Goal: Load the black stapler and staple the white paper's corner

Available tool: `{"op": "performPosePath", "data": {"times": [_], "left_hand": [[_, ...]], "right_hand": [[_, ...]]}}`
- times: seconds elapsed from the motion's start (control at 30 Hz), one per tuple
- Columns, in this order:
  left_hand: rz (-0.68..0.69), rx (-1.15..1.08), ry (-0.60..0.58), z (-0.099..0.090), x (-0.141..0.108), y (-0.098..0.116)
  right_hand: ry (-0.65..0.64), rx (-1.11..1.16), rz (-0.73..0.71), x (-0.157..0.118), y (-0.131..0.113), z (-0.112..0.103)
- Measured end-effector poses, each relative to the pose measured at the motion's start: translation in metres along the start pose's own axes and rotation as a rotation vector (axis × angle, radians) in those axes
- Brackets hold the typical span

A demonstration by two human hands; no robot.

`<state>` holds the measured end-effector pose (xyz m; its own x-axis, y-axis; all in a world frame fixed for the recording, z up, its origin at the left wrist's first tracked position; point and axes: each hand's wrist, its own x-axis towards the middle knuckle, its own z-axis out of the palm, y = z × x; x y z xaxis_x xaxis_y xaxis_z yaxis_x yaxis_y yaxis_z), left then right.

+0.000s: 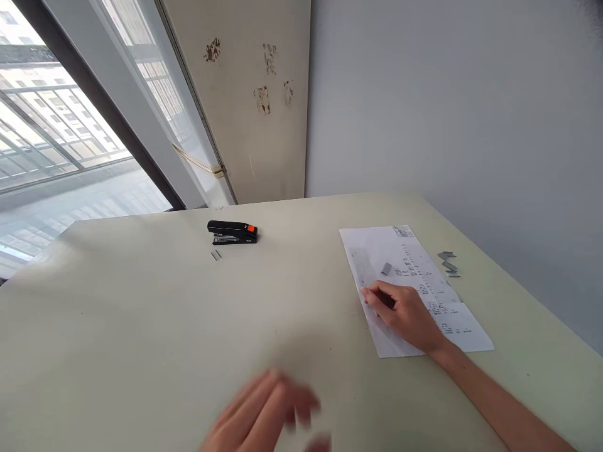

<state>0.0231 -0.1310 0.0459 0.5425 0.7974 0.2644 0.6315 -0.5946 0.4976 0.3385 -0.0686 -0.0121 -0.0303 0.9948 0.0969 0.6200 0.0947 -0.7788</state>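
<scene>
At right, a printed sheet (436, 298), writing illegible, runs near to far beneath the right hand (407, 314), fingertips pressed together; left hand (266, 408) blurred, fingers parted.

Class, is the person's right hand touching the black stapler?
No, the right hand rests on the printed paper, well apart from the stapler.

A broad open lane is running across the tabletop (155, 326) between the black stapler (233, 233) and the printed sheet (374, 248). The left hand (264, 405) is occupying its near end. A staple strip (215, 255) is lying just in front of the stapler. The right hand (407, 312) is obstructing the sheet, its forearm (490, 389) barring the near right. Farther right, loose staple strips (450, 265) and the wall (452, 94) are narrowing passage.
</scene>
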Motion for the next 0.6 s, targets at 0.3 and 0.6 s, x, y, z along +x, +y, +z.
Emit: {"op": "performPosePath", "data": {"times": [0.3,0.6], "left_hand": [[-0.231,-0.096,-0.039,0.03,0.104,-0.071],[-0.272,-0.05,0.005,0.004,0.081,-0.106]], "right_hand": [[-0.017,0.004,0.006,0.002,-0.001,0.003],[0.105,0.343,0.172,0.006,0.002,-0.018]]}}
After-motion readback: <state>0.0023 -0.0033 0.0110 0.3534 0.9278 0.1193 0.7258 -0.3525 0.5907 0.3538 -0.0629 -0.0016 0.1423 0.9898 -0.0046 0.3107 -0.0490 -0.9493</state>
